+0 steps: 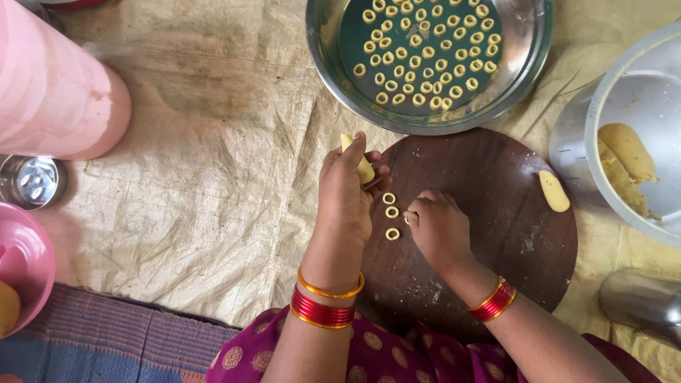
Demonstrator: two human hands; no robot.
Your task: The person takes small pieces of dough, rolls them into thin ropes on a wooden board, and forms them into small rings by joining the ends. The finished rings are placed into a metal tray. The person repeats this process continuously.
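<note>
**Dough rings on a round board**

Left hand grips a dough lump at the wooden board's edge. Right hand pinches a small ring on the board, beside three finished dough rings. Steel bowl beyond holds many more.

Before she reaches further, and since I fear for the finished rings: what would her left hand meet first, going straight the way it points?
Probably the steel bowl's near rim; nothing lies between, though height is unclear.

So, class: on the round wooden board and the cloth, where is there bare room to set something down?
The board is bare between the right hand and the dough piece. The cloth is bare between the pink container and steel bowl. It is crowded around the dough rings between the hands.
</note>
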